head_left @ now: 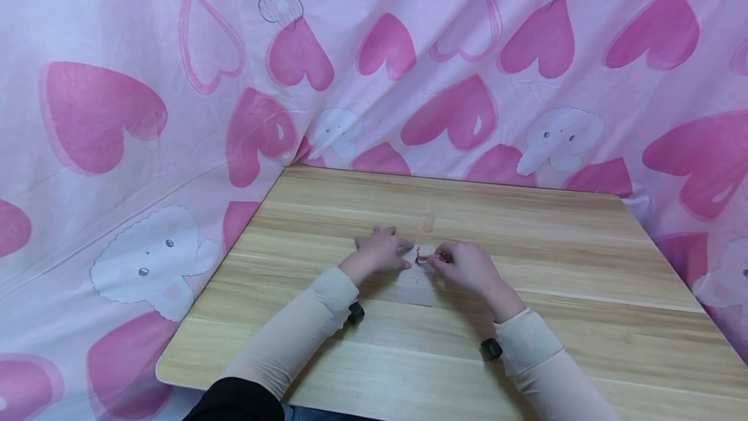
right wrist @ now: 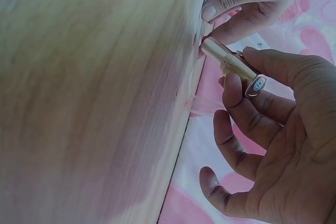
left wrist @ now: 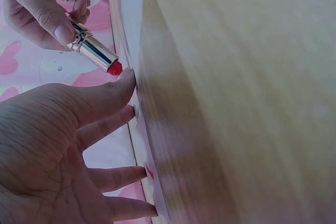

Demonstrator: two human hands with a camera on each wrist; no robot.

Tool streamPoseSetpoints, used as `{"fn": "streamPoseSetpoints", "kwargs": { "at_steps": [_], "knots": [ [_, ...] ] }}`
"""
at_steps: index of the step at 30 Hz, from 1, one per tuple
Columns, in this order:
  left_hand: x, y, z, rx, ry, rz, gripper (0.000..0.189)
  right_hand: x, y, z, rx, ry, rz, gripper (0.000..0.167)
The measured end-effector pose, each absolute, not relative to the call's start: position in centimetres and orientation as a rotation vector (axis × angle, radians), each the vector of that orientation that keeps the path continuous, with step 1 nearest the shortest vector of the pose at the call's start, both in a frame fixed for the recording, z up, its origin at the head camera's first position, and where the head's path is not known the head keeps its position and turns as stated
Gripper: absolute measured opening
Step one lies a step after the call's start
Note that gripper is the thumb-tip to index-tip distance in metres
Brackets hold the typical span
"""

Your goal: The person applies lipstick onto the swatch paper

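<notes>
My right hand [head_left: 469, 269] pinches a lipstick [left wrist: 96, 52] between thumb and fingers. Its metallic tube is tilted, and a red tip points down at a thin white sheet of paper [head_left: 413, 292] lying on the table. In the right wrist view the lipstick [right wrist: 229, 60] shows a round label on its base end. My left hand [head_left: 378, 252] rests with spread, fairly straight fingers on the sheet, its thumb close to the red tip. A red mark [head_left: 417, 253] shows on the paper by the tip. Whether the tip touches the paper I cannot tell.
A small, pale pinkish oblong thing [head_left: 429, 222] lies beyond the hands on the wooden table [head_left: 561, 239]. Pink heart-patterned cloth [head_left: 350, 38] hangs behind the table and along its left and right sides. Dark wrist devices [head_left: 491, 348] sit beneath both cuffs.
</notes>
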State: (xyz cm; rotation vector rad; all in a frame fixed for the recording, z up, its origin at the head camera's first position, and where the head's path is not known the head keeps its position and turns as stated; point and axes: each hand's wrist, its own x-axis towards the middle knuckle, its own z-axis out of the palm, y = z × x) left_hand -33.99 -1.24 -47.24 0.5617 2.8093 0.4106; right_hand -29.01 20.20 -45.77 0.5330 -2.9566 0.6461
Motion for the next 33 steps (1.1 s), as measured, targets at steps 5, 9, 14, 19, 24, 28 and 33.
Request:
{"fn": "streamPoseSetpoints", "kwargs": {
  "at_steps": [5,9,14,19,24,28,33],
  "knots": [
    [-33.9,-1.2,-47.1,0.572,2.811,0.407,0.053,-28.9,20.3,-45.7,0.521,-2.968,0.660,0.020],
    [-34.0,-1.2,-47.2,0.575,2.807,0.418,0.055,-28.7,20.4,-45.5,0.510,-2.969,0.688,0.020],
    [-34.0,-1.3,-47.2,0.564,2.794,0.454,0.056,-28.5,20.5,-45.5,0.508,-2.957,0.699,0.020],
    [-33.9,-1.5,-47.1,0.557,2.788,0.481,0.056,-28.3,20.8,-45.8,0.514,-2.945,0.677,0.021],
    [-33.5,-1.8,-47.1,0.586,2.805,0.495,0.057,-28.1,21.0,-45.9,0.528,-2.916,0.664,0.021],
    [-32.8,-2.3,-46.9,0.603,2.791,0.521,0.058,-27.9,21.2,-45.9,0.536,-2.896,0.651,0.020],
    [-31.7,-2.9,-46.6,0.626,2.775,0.544,0.055,-27.6,21.4,-45.7,0.525,-2.909,0.658,0.022]
  ]
}}
